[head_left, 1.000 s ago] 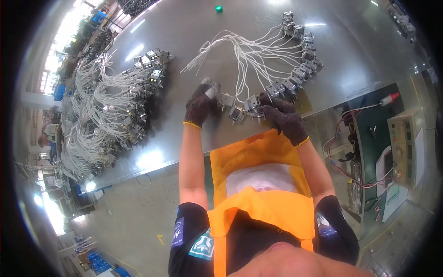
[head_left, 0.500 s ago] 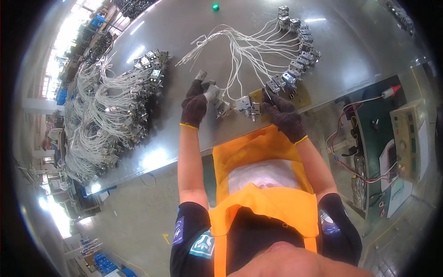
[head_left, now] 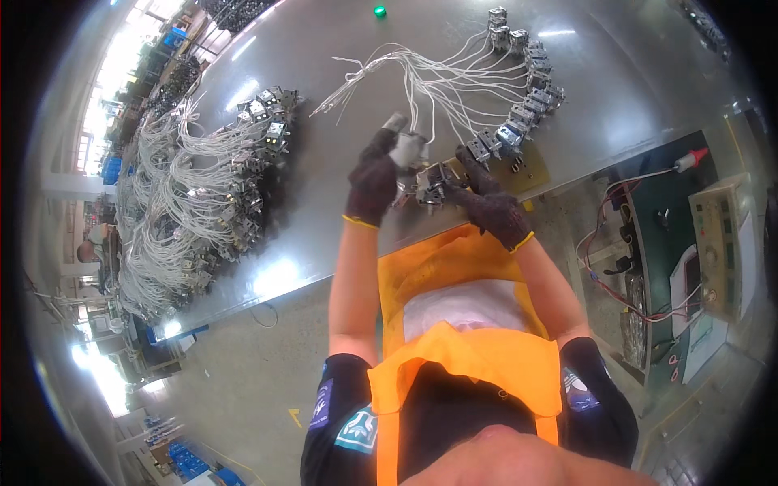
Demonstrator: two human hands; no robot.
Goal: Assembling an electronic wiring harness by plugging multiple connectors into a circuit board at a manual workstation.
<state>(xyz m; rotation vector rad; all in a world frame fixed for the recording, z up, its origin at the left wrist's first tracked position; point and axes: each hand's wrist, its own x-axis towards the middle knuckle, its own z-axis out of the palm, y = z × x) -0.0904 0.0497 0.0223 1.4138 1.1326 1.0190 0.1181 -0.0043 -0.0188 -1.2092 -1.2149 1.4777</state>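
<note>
My left hand, in a dark glove with grey fingertips, hovers over the steel table with its fingers apart, somewhat blurred. Just beside its palm is a small metal part, mostly covered by the glove. My right hand, gloved alike, pinches the edge of a boxy metal part with a white wire between thumb and fingers. Right beyond its index finger begins a curved row of similar metal parts. Their white wires gather into a bundle at the far middle.
A big heap of wired metal parts covers the table's left side. A yellowish plate lies under the row's near end. Right of the table are a beige instrument box, a red-tipped probe and loose cables. A green light shows far off.
My left hand has moved right, nearer my right hand, and the part beside it has shifted right too. The part at my right hand has tilted and sits closer to the thumb.
</note>
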